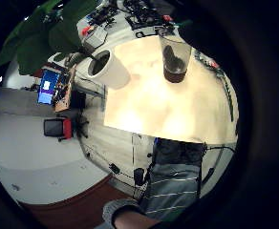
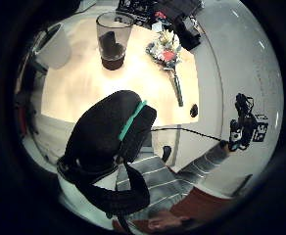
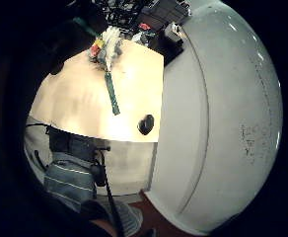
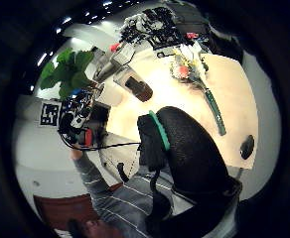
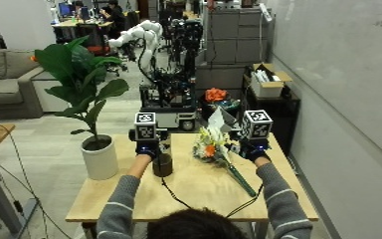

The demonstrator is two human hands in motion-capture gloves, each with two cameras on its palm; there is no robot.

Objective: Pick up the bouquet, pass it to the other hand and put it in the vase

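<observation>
Between both hands [image 5: 146, 148] [image 5: 254, 148], the bouquet [image 5: 212, 147] is lying untouched on the surface [image 5: 197, 196]; can't tell how the fingers are set. It's probably risking knocking the vase [image 5: 162, 165] over going in.

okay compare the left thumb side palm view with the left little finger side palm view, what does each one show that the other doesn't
Only the thumb side view shows the bouquet lying flat on the table, a small dark object near the table's edge, and a gloved hand raised off to the side of the table. Only the little finger side view shows the large green leaves of the plant and a red-and-black chair on the floor. Both show the wooden table, the clear glass vase with its dark base, and the white plant pot beside it.
</observation>
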